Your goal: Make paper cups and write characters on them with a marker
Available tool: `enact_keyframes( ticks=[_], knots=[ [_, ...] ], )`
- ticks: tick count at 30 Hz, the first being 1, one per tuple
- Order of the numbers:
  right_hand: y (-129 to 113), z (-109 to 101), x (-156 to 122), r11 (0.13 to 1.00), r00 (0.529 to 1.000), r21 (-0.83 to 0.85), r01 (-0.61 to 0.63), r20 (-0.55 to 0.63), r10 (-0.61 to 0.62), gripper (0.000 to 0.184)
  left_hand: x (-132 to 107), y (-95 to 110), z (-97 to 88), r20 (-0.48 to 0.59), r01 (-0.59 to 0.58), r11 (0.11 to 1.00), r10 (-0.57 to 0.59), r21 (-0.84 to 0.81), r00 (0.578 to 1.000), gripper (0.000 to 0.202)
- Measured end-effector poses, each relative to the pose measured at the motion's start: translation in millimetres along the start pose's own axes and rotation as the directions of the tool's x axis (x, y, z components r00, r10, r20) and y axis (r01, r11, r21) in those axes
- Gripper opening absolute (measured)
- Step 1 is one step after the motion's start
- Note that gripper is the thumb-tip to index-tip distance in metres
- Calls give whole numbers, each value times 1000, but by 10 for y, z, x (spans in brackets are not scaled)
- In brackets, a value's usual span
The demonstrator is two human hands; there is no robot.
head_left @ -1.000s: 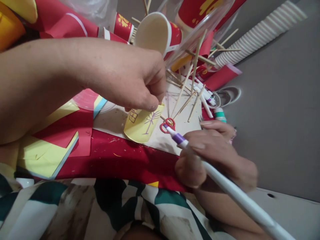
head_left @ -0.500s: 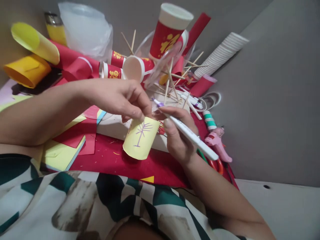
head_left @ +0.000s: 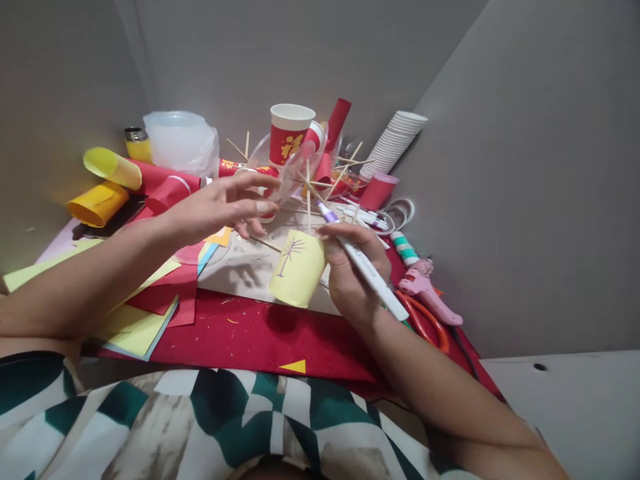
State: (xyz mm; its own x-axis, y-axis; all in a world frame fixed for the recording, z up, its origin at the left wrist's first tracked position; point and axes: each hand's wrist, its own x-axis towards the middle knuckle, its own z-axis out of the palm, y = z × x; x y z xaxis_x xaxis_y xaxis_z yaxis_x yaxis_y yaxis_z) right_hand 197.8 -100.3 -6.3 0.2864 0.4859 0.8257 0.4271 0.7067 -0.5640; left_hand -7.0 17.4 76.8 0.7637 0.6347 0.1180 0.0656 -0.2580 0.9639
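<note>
My right hand grips a white marker with a purple tip, which points up and away from me. The same hand's fingers also hold the rim of a yellow paper-covered cup, tilted above the table. A purple tree-like drawing shows on the cup's side. My left hand hovers to the cup's upper left, apart from it, fingers spread and nothing in them. Just beyond that hand are a clear plastic lid and wooden sticks.
Red paper cups and a leaning stack of white cups stand at the back. On the right lie a pink glue gun and orange-handled scissors. Coloured paper covers the left of the red tablecloth.
My left hand has let go of the yellow cup and moved up and left, its fingers opening. The cup now hangs from my right hand. The view has shifted back, showing more wall.
</note>
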Motion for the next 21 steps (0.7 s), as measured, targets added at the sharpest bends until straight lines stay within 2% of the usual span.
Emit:
enact_keyframes(
  ticks=[2,3,6,8,11,14,18,21],
  knots=[
    [53,-16,9,999,998,31,32,-55,-30,21,-47,-112,69,-122,23,998,-31,-66,992,70],
    [73,-23,12,998,997,47,47,-68,-44,22,-76,-179,122,-116,54,993,-66,-103,991,78],
    [94,-34,12,990,988,55,130,-96,-124,22,-176,-378,345,32,185,958,-182,-218,983,116],
    [82,-35,10,982,979,46,184,-94,-179,21,-231,-477,514,141,248,926,-216,-284,966,129],
    [69,-38,2,972,972,33,232,-50,-230,21,-264,-563,724,227,253,893,-176,-373,958,127],
    [93,-49,-15,964,964,32,265,4,-266,24,-251,-612,833,235,234,871,-142,-433,962,124],
    [132,-54,-37,961,958,38,274,71,-276,25,-238,-664,850,226,193,896,-108,-399,968,118],
    [121,-42,-34,962,956,35,272,107,-274,26,-243,-718,817,141,58,948,-13,-314,990,111]
  ],
)
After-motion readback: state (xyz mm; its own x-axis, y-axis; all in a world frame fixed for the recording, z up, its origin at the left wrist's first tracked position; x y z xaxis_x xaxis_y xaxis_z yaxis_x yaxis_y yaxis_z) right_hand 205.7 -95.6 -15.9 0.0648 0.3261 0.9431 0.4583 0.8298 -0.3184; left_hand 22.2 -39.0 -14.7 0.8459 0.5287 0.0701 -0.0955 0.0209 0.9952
